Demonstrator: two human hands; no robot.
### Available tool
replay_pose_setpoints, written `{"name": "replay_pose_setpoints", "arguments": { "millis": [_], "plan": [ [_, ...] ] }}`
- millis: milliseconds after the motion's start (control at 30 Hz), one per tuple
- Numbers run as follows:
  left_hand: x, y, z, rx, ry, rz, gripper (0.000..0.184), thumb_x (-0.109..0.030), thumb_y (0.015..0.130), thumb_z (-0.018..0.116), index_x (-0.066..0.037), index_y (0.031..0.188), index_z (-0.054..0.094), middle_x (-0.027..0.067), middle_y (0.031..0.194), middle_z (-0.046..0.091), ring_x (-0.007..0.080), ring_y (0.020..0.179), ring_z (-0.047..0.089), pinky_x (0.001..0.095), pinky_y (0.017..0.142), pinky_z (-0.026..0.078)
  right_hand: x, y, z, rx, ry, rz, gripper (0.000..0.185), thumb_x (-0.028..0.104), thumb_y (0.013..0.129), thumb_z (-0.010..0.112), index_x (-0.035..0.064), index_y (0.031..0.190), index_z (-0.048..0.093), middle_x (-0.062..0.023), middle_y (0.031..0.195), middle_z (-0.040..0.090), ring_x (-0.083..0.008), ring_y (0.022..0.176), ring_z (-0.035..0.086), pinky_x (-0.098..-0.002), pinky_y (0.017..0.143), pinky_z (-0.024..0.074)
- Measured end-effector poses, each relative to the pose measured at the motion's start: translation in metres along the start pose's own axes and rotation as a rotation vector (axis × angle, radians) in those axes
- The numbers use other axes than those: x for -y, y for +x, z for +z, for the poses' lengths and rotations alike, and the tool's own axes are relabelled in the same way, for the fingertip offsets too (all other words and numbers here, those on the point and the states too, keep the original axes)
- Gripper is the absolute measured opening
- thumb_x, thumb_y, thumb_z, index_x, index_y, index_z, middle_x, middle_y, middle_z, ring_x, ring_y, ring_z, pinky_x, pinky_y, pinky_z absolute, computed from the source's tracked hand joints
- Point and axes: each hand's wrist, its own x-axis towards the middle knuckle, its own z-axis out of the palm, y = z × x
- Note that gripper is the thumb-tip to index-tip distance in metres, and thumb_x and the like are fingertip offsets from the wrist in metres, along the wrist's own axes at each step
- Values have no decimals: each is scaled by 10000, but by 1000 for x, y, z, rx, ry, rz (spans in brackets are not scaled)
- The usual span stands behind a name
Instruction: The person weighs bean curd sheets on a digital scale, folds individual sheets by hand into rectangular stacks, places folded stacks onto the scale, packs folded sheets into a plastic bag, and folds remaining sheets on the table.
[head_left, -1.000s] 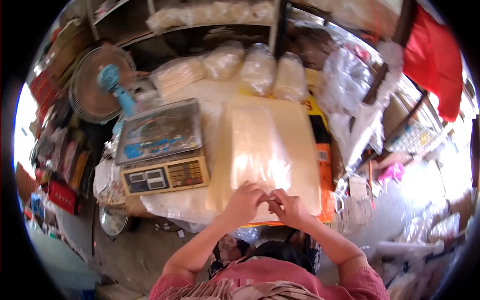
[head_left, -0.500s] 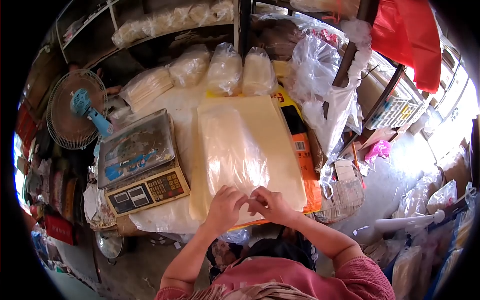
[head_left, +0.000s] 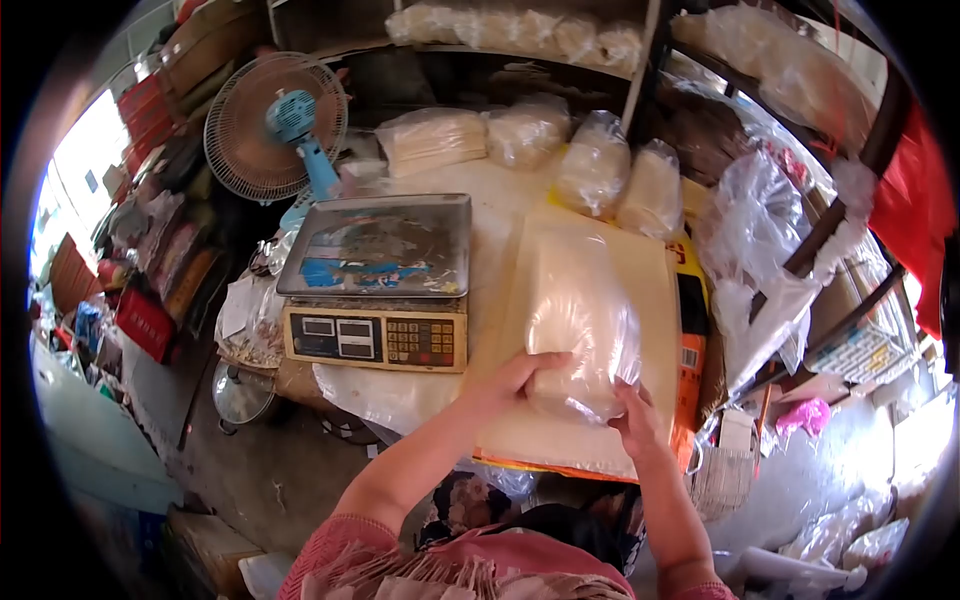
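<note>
A clear plastic bag (head_left: 580, 310) with pale contents lies on a stack of large cream sheets (head_left: 655, 270). On its left near side, my left hand (head_left: 515, 378) is closed, with the thumb over the plastic and the other fingers largely hidden. My right hand (head_left: 635, 412) pinches the near right corner of the bag between thumb and fingers. Left of the stack stands a digital scale (head_left: 375, 335) with a worn metal pan (head_left: 380, 245). An orange and yellow printed sheet (head_left: 688, 385) sticks out beneath the cream sheets.
Filled plastic bags (head_left: 592, 165) line the back of the table. A blue fan (head_left: 290, 115) stands beyond the scale at the left. Bunched clear plastic bags (head_left: 750, 210) hang at the right, near a white crate (head_left: 865, 335). Packed goods fill the back shelf (head_left: 510, 35).
My hands were together at the bag's near edge; now they are apart, gripping its left side and right corner. The view has turned left, so the table appears farther right.
</note>
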Motion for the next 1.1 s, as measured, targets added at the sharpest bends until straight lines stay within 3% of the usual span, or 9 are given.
{"name": "replay_pose_setpoints", "arguments": {
  "millis": [67, 233, 333, 433, 467, 633, 700, 867, 1100],
  "plan": [
    [-1, 6, -7, 56, -16, -56, 465, -134, 764, 722, -9, 1180, 556, 103, 1115, 616, 212, 1022, 601, 340, 878, 512, 10, -6, 4, 51, 20, -97, 511, 149, 820, 646, 44, 1290, 476, -79, 1173, 567, -204, 1026, 551, -340, 870, 444],
    [-50, 32, 16, -56, -5, 488, 567, -162, 792, 685, 19, 1280, 461, 92, 1137, 605, 177, 1022, 586, 293, 878, 474, 105, 29, 52, 267, -18, -627, 519, 181, 876, 600, 18, 1341, 436, -86, 1268, 529, -189, 1167, 488, -302, 993, 360],
    [-135, 60, 24, -150, -70, 748, 589, -284, 877, 619, -25, 1352, 386, 77, 1224, 545, 156, 1034, 561, 281, 814, 480, 167, 35, 97, 82, -220, -932, 516, 259, 911, 581, 25, 1346, 433, -82, 1327, 480, -173, 1218, 443, -293, 1026, 322],
    [-152, 41, 35, -329, 100, 885, 706, -231, 862, 646, -6, 1417, 272, 119, 1408, 390, 214, 1284, 392, 338, 1030, 341, 165, 9, 107, 133, -167, -980, 406, 193, 935, 522, 12, 1296, 478, -76, 1303, 499, -148, 1176, 469, -296, 999, 347],
    [-141, 30, 35, -251, 199, 890, 751, -136, 842, 654, 2, 1437, 217, 128, 1501, 232, 242, 1394, 195, 375, 1118, 170, 153, 14, 97, 195, -228, -975, 366, 166, 929, 539, 13, 1259, 504, -65, 1257, 532, -145, 1152, 493, -281, 967, 373],
    [-55, -5, -10, -239, 539, 860, 642, -22, 817, 611, 4, 1390, 323, 144, 1420, 361, 237, 1330, 329, 368, 1083, 269, 41, 17, 40, 230, -624, -644, 227, 117, 882, 616, 6, 1080, 605, -51, 960, 661, -123, 905, 621, -251, 800, 481],
    [-24, -14, -43, -286, 562, 865, 572, -2, 825, 574, 2, 1360, 372, 140, 1347, 445, 227, 1280, 402, 345, 1049, 330, 0, 6, 28, 309, -891, -902, 208, 84, 843, 640, 23, 1042, 625, -131, 899, 670, -207, 777, 660, -301, 703, 520],
    [25, -45, -86, -415, 531, 737, 479, 53, 830, 530, 1, 1298, 444, 117, 1238, 524, 194, 1157, 508, 305, 954, 420, -45, -23, 37, 497, -1384, -1017, 547, 361, 801, 656, 34, 1217, 519, -126, 1277, 476, -325, 1241, 391, -464, 1016, 333],
    [49, -70, -97, -444, 623, 747, 445, 68, 837, 515, -12, 1273, 477, 81, 1212, 536, 165, 1116, 525, 270, 902, 447, -73, -18, 52, 458, -1599, -1217, 377, 274, 782, 675, 63, 1084, 597, -86, 1246, 496, -274, 1242, 414, -510, 1016, 320]
  ]
}}
